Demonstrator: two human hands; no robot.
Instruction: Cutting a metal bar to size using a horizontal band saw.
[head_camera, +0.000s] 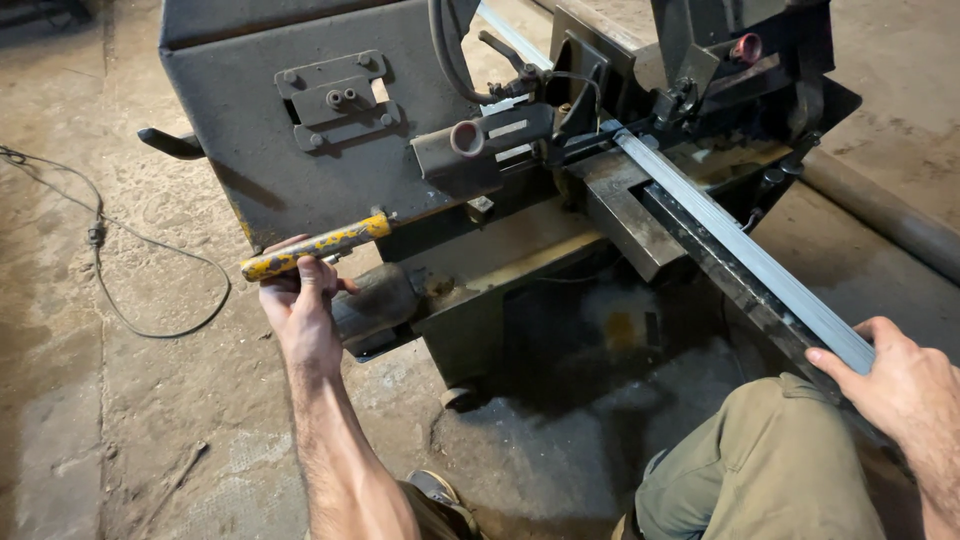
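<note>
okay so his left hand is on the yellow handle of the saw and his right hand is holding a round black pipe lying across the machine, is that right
Not quite. The left hand is on the yellow handle of the saw, but what the right hand holds is not a round black pipe: the head view shows a long, flat-sided, light grey metal bar lying across the machine.

Beyond our right hand the metal bar vanishes under our palm; past our left hand, fingertips hide behind the yellow handle.
</note>
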